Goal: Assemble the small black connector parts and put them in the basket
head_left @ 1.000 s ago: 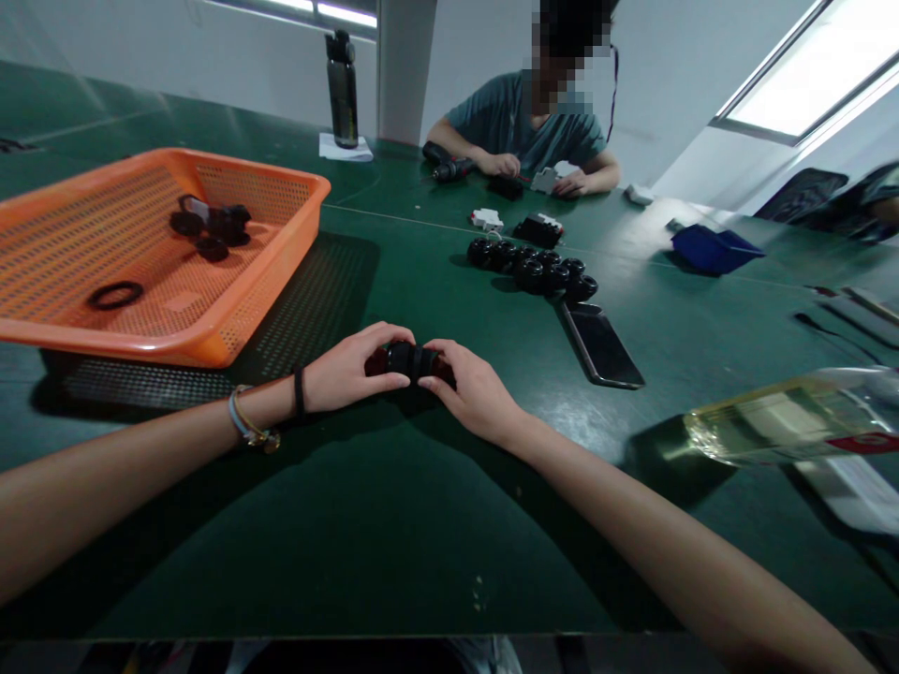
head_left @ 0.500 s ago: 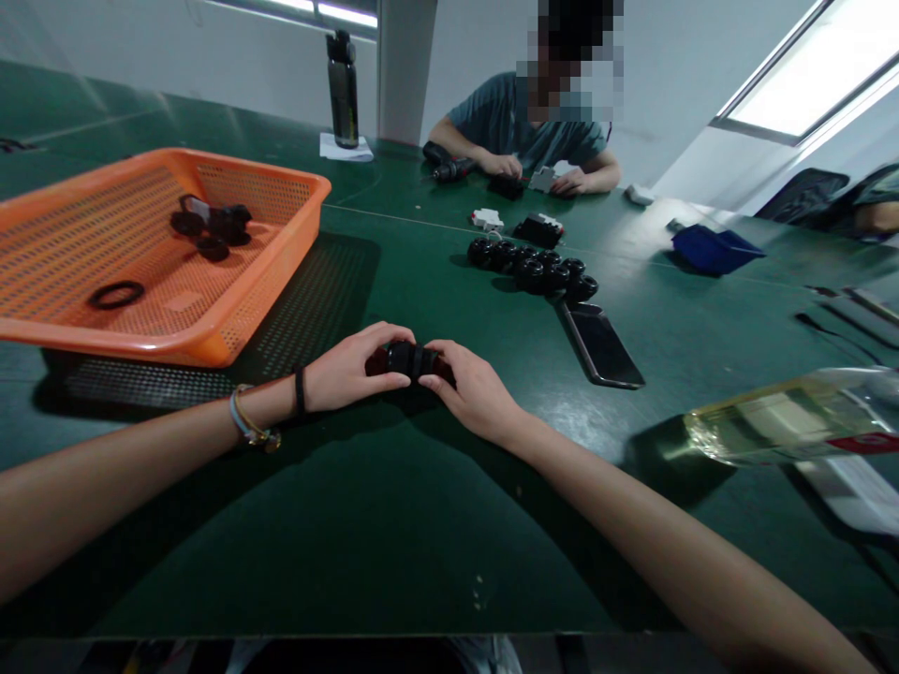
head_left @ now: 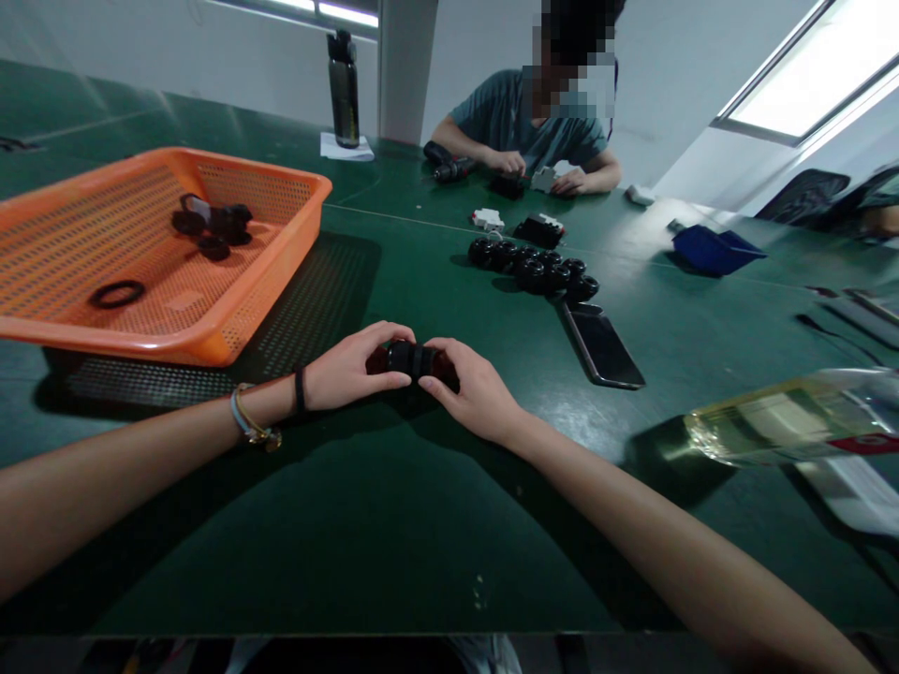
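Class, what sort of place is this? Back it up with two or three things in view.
Probably a workshop or light assembly room: there is a large, flat green worktable, an orange perforated plastic basket holding small round black parts, and what looks like a black power drill.

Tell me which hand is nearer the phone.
Right. The right hand is left of the phone; the left hand is farther left, across the black part both hold.
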Available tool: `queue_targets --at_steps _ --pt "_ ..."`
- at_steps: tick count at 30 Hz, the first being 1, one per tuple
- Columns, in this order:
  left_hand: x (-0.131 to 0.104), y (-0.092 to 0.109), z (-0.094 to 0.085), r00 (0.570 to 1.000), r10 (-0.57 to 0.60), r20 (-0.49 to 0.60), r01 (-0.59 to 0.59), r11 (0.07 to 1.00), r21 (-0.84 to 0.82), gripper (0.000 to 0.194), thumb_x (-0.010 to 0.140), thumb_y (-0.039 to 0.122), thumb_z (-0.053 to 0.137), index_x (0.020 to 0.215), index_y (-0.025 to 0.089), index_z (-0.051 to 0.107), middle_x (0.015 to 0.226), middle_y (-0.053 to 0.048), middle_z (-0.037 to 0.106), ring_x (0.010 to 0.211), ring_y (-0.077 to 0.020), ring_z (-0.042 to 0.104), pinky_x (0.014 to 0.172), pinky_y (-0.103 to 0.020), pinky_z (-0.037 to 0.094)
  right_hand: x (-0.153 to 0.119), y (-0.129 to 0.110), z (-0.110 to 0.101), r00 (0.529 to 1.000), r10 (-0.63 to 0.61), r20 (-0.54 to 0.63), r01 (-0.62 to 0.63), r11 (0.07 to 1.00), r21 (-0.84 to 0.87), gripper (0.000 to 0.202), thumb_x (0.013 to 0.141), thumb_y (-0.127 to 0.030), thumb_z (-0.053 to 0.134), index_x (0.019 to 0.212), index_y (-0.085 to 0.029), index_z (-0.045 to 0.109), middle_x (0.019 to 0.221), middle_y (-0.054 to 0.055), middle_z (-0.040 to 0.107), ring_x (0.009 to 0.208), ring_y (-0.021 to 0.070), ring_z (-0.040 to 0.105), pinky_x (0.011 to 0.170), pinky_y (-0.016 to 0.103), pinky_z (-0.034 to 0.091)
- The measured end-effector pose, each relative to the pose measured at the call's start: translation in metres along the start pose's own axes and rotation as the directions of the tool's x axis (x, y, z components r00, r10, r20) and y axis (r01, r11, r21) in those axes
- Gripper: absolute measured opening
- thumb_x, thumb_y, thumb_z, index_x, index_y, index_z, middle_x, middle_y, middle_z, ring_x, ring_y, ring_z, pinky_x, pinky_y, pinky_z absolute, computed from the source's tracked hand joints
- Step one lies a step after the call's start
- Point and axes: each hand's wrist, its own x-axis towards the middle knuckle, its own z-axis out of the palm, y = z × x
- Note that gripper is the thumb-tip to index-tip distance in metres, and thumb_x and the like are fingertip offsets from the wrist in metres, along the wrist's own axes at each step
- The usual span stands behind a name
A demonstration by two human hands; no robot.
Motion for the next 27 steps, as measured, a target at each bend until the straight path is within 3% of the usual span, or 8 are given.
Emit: queue_targets --at_steps 27 --pt "0.0000 -0.0013 0.0002 1.000 0.019 -0.006 -0.019 0.999 0.046 0.037 0.074 0.036 0.054 0.103 0.015 0.048 0.102 -0.006 0.053 0.089 -0.0177 0.051 0.078 -0.029 0.042 0.0006 0.0005 0.0022 0.999 0.028 0.021 -0.028 0.999 -0.019 0.028 0.078 -0.020 0.053 0.105 -0.015 0.047 0.095 0.008 0.059 0.085 0.0173 0.055 0.075 0.033 0.043"
